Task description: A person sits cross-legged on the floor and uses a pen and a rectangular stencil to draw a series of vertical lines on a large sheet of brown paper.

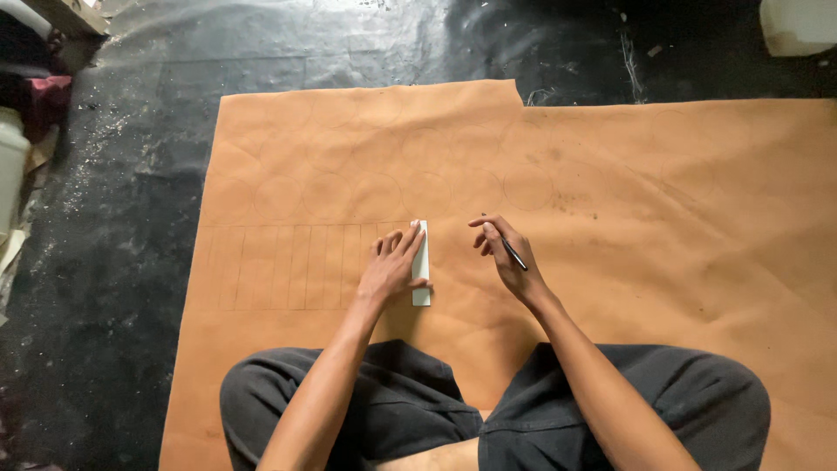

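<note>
While left hand (pixel 392 266) pins template (pixel 422 262) — right hand (pixel 508 257) grips pen (pixel 513 254)

A dark, scuffed floor (pixel 131 262) fills the scene, speckled with pale dust and scraps. At its far left edge sit a white container (pixel 10 166) and reddish cloth (pixel 48 92); at its far right corner, a whitish object (pixel 798 24)

- one head cam, looking steeply down from above the person's crossed legs (pixel 488 401)
- faces forward over the tan sheet (pixel 663 262) on the dark floor (pixel 122 262)
- fairly close, arm's reach
</note>
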